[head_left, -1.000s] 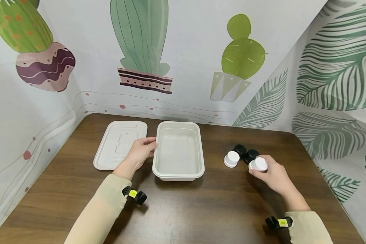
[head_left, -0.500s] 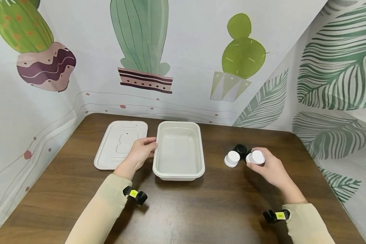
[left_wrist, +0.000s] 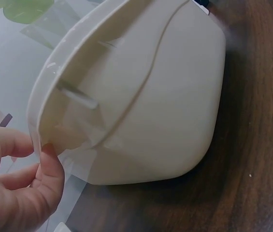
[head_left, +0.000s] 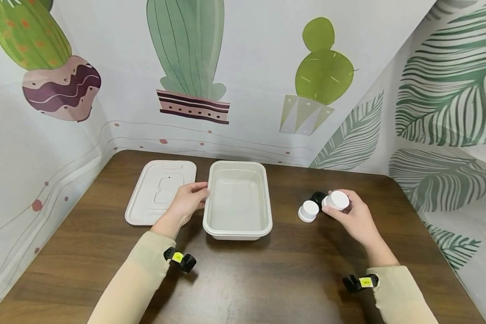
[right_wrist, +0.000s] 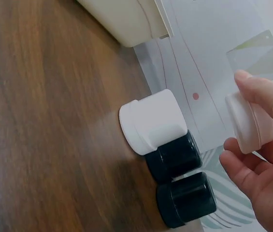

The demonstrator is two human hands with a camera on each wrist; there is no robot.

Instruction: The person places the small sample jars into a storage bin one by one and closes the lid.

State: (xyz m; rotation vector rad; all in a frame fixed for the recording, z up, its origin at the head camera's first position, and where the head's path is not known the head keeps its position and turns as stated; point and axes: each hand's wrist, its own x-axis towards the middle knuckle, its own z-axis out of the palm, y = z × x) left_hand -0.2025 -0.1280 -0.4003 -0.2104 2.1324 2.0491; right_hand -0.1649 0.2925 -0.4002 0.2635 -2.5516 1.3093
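Observation:
My left hand (head_left: 186, 202) pinches the left rim of a deep off-white plastic bin (head_left: 236, 202), thumb and fingers on either side of the lip in the left wrist view. The bin stands upright on the table, its inside bare. With thumb and fingertips my right hand (head_left: 355, 218) grips a small white jar (head_left: 338, 200), raised off the table. Below it in the right wrist view stand a second white jar (right_wrist: 154, 122) and two glossy black jars (right_wrist: 175, 157), side by side in a row, wider bands downward. The held jar hides most of one black jar in the head view.
A flat off-white lid (head_left: 158, 193) lies left of the bin, partly behind my left hand. The brown wooden table (head_left: 243, 279) ends at a wall cloth (head_left: 259, 81) printed with cacti and leaves. Each wrist wears a black strap camera.
My right hand has lifted the white jar and carried it slightly back and left, over the black jars. The left hand stays on the bin's rim.

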